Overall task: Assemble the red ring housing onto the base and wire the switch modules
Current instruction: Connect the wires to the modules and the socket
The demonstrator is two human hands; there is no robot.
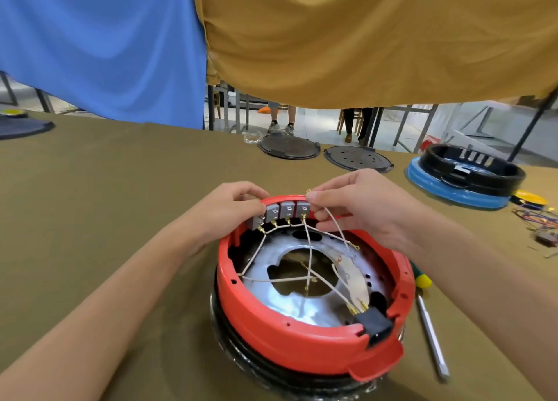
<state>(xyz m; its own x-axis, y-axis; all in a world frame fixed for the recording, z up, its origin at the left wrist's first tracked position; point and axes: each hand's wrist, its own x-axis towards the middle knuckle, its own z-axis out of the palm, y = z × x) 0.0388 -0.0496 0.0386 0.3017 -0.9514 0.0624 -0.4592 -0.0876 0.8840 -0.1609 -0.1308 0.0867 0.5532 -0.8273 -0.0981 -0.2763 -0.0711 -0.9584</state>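
Note:
The red ring housing (271, 319) sits on a black base (259, 367) in front of me, with a shiny metal plate (290, 304) inside it. Several grey switch modules (285, 209) stand in a row at the ring's far rim, white wires (305, 240) running down from their brass terminals. A black connector block (373, 325) sits in the near right notch. My left hand (232, 204) grips the leftmost switch module at the rim. My right hand (353, 201) pinches a white wire with a brass terminal just right of the modules.
A screwdriver (430, 322) with a green and yellow handle lies right of the ring. A black ring on a blue base (462, 180) stands at the far right, loose wires (540, 219) beside it. Two dark round lids (290, 147) lie at the table's far edge. Blue and ochre cloths hang above.

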